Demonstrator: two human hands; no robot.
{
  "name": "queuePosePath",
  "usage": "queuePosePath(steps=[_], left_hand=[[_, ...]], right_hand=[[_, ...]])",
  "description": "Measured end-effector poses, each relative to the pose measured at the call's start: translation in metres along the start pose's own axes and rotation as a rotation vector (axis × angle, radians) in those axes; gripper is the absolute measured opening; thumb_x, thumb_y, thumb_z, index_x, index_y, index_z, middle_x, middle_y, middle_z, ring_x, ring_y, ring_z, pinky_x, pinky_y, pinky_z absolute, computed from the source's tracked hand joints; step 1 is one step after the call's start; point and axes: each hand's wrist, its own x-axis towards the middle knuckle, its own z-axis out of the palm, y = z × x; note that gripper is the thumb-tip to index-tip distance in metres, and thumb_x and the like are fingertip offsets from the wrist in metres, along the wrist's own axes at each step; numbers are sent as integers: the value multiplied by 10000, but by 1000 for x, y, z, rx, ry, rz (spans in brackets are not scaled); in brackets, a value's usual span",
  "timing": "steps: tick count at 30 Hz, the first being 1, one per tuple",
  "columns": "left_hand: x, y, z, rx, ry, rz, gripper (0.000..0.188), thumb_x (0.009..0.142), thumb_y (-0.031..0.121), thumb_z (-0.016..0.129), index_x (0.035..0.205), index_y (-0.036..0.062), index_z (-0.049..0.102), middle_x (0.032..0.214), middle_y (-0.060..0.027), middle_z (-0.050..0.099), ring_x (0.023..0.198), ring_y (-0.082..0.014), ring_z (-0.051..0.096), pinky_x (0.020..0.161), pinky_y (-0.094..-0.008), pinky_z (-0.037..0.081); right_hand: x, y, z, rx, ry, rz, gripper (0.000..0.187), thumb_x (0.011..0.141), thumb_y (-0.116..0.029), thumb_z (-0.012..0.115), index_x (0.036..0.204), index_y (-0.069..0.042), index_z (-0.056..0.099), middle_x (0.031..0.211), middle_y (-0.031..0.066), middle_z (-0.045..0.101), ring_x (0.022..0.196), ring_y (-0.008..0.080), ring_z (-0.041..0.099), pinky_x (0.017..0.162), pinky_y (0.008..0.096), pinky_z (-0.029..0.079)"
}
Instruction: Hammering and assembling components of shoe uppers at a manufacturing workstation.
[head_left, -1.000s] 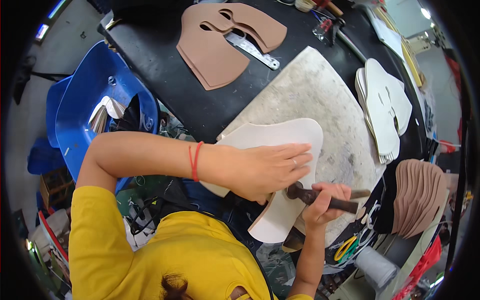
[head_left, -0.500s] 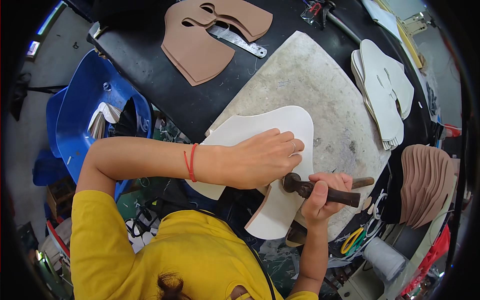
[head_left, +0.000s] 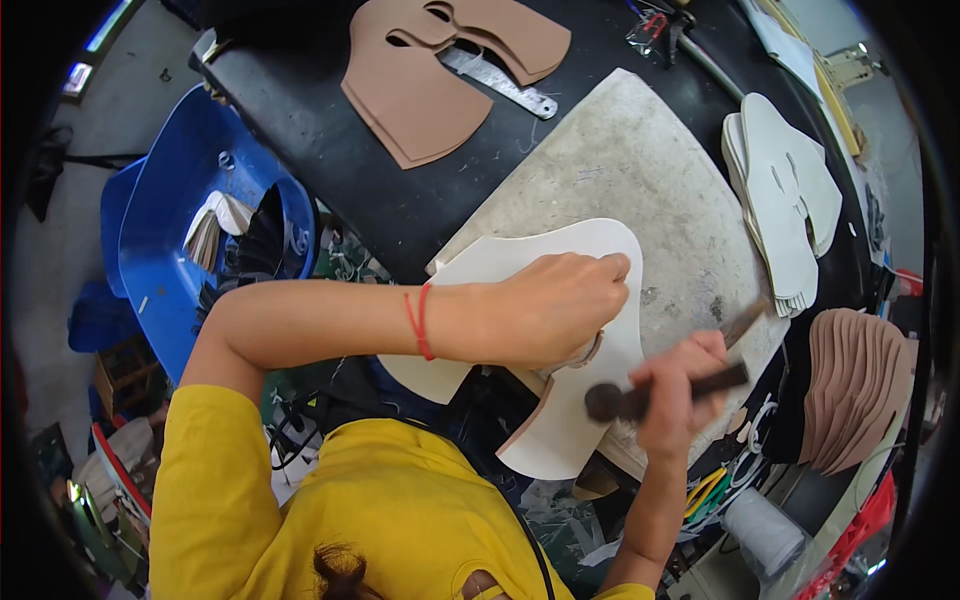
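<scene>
A white cut piece (head_left: 510, 250) with a brown underside, wide and curved like a shoe upper, lies on a pale worn slab (head_left: 610, 150), its near end hanging over my side. My left hand (head_left: 550, 308) is closed on its inner edge, knuckles up and fingertips mostly hidden. Beside it, my right hand (head_left: 680, 395) is wrapped round a hammer (head_left: 635, 400), blurred by motion. The dark, round hammer head hovers over the near right part of the piece, close to my left hand. The wooden handle points away to the right.
Brown cut pieces (head_left: 420, 105) and a steel ruler (head_left: 505, 85) lie on the black table (head_left: 350, 180). White pieces (head_left: 785, 190) are stacked right, with brown pieces (head_left: 855, 385) nearer. A blue bin (head_left: 165, 250) stands left. A thread cone (head_left: 765, 530) is at lower right.
My right hand has swung the hammer a little to the right and is now blurred. My left hand has curled further over the piece's edge. The whole view has shifted slightly.
</scene>
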Motion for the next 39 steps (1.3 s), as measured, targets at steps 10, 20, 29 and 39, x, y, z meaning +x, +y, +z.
queuePosePath(steps=[10, 20, 29, 39], left_hand=[[35, 15, -16, 612, -117, 811, 105, 678, 194, 569, 627, 102, 574, 751, -7, 528, 731, -146, 505, 659, -247, 394], [36, 31, 48, 34, -175, 270, 71, 681, 54, 599, 710, -7, 579, 912, -123, 560, 837, -279, 522, 779, -362, 447], [32, 31, 48, 38, -131, 226, 72, 661, 51, 570, 677, -19, 573, 883, -129, 536, 829, -272, 501, 762, -348, 440], [11, 31, 43, -28, -19, 130, 96, 682, 41, 598, 754, -11, 559, 936, -126, 511, 914, -285, 499, 789, -353, 431]], right_hand=[[-47, -23, -31, -206, 393, 206, 167, 739, -155, 521, 579, -106, 524, 556, -4, 508, 476, 171, 457, 625, 343, 343], [-72, -14, -31, -128, 240, 398, 225, 767, -138, 443, 568, -84, 535, 560, 22, 522, 546, 181, 445, 687, 334, 344], [-62, 2, -26, -247, 196, 211, 173, 759, -146, 565, 601, -103, 511, 551, -5, 499, 452, 193, 407, 580, 319, 331], [-65, 5, -18, -255, 319, 201, 250, 793, -245, 511, 590, -101, 537, 541, 4, 506, 466, 191, 443, 623, 314, 332]])
